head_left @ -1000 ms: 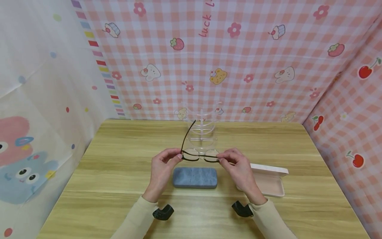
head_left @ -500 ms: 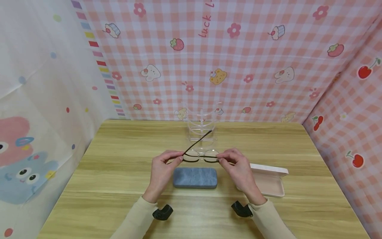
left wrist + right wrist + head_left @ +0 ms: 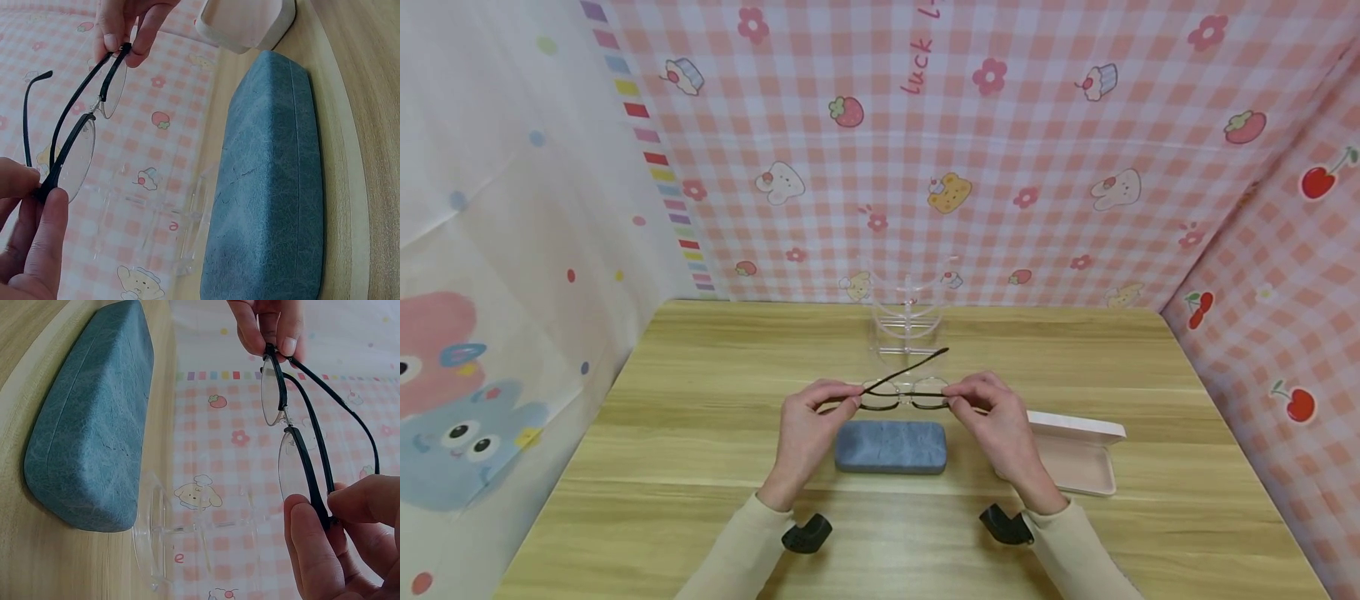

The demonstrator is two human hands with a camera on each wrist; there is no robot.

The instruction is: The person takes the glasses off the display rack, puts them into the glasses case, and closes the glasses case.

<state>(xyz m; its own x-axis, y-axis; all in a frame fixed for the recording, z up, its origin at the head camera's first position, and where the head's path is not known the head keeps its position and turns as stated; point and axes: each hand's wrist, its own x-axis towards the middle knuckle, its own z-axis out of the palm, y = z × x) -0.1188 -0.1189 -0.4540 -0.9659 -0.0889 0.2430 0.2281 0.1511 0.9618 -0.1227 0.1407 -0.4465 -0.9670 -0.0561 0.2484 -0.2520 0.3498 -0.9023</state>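
Both hands hold a pair of black half-rim glasses (image 3: 306,465) over the table. My left hand (image 3: 805,433) pinches one end of the frame at the hinge, with thumb and fingers. My right hand (image 3: 1000,429) pinches the opposite end. The temple at the right hand lies folded across behind the lenses. At the left hand, the other temple (image 3: 917,365) is partly folded and slants up to the right. Below the glasses a closed blue-grey glasses case (image 3: 891,447) lies on the table.
An opened pale pink glasses case (image 3: 1078,468) lies at the right, partly hidden by the right hand. Behind the glasses stands a clear tiered display stand (image 3: 907,321). Patterned cloth (image 3: 887,150) hangs along the back of the wooden table (image 3: 700,350).
The temple at the left hand has swung inward and down, from pointing steeply up to slanting right over the lenses. Both hands keep their grip and place.
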